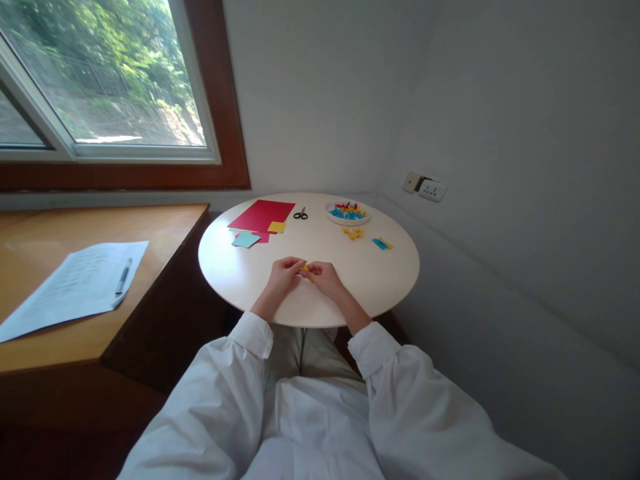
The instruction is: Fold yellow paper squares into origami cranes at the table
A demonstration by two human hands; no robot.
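My left hand (285,275) and my right hand (323,277) meet above the near part of the white round table (325,308). Between their fingertips they pinch a small piece of yellow paper (305,268), mostly covered by the fingers; its exact shape cannot be made out. Beyond my right hand lie several small yellow folded paper pieces (354,233). Blue and yellow paper strips (383,244) rest to the right of these. Ahead of my left hand is a light blue paper sheet (246,240), with pink paper partly under it.
A large red sheet (263,215) with a small yellow square (277,227) on it lies at the back left. Scissors (301,214) with black handles are beside it. A white plate (327,215) holds blue, red and yellow folded pieces. A wooden desk (165,230) bears written paper (83,283) and a pen (123,276).
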